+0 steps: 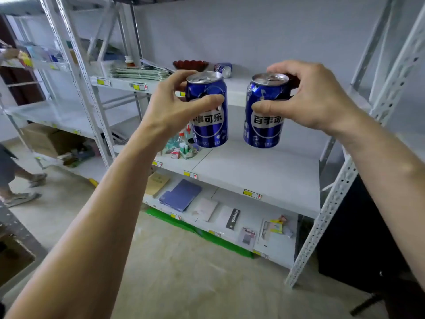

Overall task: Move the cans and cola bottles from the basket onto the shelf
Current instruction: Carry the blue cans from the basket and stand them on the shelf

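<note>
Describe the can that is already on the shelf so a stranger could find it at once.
Start at the white metal shelf unit and take its upper board. Toward the back, right of the dark red scalloped glass bowl, lies a blue cola can. It rests on its side; the two matching blue cans nearer the camera are held upright in hands.

We found both cans [208,111] [264,111] glossy blue metal with bare silver tops. The shelf [264,178] was matt white; its posts [326,217] perforated metal.
</note>
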